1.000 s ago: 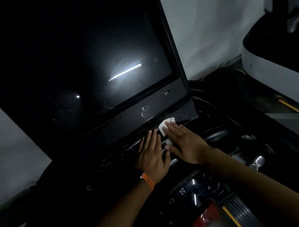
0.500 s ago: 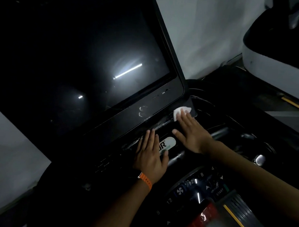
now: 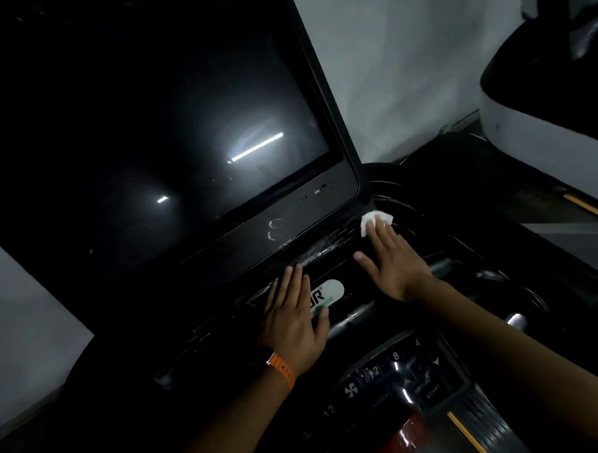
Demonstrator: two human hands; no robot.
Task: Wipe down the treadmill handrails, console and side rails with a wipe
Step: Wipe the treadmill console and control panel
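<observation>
A black treadmill console (image 3: 242, 244) with a large dark screen (image 3: 151, 124) fills the left and middle of the view. My right hand (image 3: 392, 261) lies flat with straight fingers, pressing a small white wipe (image 3: 373, 218) onto the console ledge at the screen's lower right corner. My left hand (image 3: 293, 315), with an orange wristband, rests flat on the ledge below the screen, beside a white oval label (image 3: 329, 292).
A button panel (image 3: 397, 374) with numbers, a fan icon and START sits below the hands, with a red stop part (image 3: 404, 443) under it. A second machine (image 3: 554, 86) stands at the top right. A grey wall lies behind.
My right hand has slid the wipe up and to the right along the ledge, away from my left hand, uncovering the white label. The left hand has stayed in place.
</observation>
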